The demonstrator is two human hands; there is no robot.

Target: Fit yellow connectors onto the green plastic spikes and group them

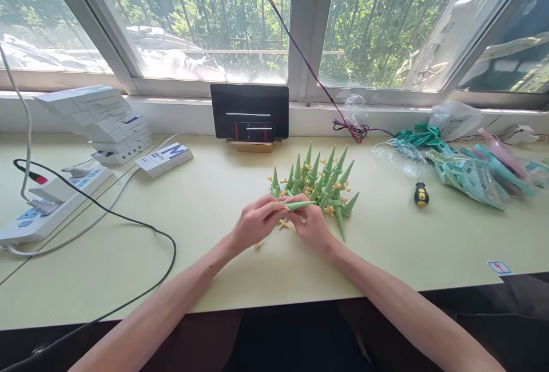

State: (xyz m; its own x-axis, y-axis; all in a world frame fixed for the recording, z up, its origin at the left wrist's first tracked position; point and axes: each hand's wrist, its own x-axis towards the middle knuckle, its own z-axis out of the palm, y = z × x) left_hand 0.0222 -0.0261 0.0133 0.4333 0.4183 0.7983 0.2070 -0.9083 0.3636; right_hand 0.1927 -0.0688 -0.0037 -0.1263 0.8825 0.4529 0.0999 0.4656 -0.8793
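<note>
Between my two hands lies a green pointed cone (300, 205), its tip toward the right. My left hand (259, 217) is closed with its fingers pinched at the cone's wide end. The fingers of my right hand (312, 224) curl around the same cone from the other side. Just behind my hands stands a cluster of similar green cones (328, 180), mostly upright, with small yellow pieces (329, 210) among them. One loose yellow piece (258, 245) lies on the table near my left wrist, and another (283, 224) is under my fingers.
A black tablet (251, 103) with a phone (253, 131) leans by the window. At left are stacked white boxes (107, 120), a flat box (164, 159), a power strip (55, 206) and cables. A screwdriver (421, 194) and plastic-wrapped green items (467, 177) lie at right.
</note>
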